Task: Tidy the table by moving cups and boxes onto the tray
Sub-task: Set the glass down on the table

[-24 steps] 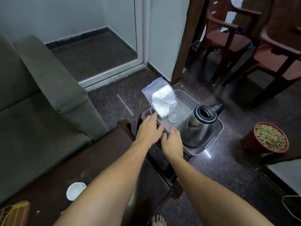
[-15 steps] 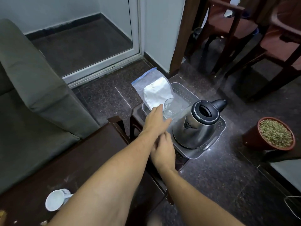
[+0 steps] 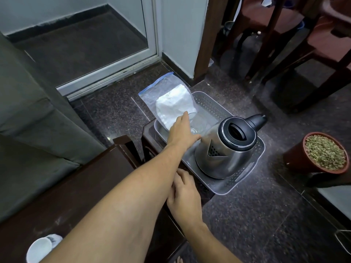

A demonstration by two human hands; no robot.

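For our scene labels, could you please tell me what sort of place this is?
Probably a home living room: a grey sofa at left, wooden chairs at the back, and a steel kettle on a plastic tray.

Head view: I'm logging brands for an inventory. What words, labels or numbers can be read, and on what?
None can be read.
The steel kettle, zip bag, glass and grey tray show no print.
A dark mark on the white cup is too blurred to read.

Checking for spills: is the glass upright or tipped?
Upright: the glass has its rim facing up in the tray; the left hand grips it.
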